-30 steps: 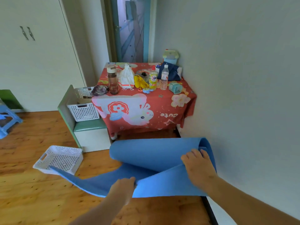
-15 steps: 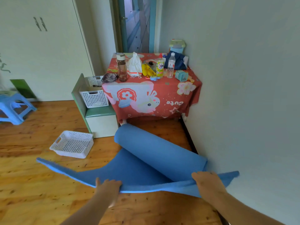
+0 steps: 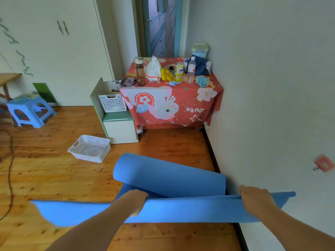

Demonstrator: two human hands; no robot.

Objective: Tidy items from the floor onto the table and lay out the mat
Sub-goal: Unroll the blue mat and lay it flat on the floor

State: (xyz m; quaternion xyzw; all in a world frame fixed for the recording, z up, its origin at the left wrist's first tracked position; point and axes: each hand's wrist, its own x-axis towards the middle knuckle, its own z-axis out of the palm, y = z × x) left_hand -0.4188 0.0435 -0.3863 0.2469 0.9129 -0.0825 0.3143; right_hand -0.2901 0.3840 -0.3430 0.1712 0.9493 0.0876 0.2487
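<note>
Both arms outstretched, left hand (image 3: 135, 200) and right hand (image 3: 256, 199) palm-down, fingers curled over the blue mat (image 3: 168, 180) edge, gripping it.

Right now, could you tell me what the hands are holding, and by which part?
Both hands grip the blue mat along its loose near edge: left hand nearer the middle, right hand toward the wall-side end. The rest is still rolled.

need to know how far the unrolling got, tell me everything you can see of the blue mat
The blue mat looks like soft, matte foam, plain and unpatterned. It is only partly unrolled: a thick roll lies on the wooden floor beside the wall. The left hand and right hand grip its lifted free edge, held roughly level.
</note>
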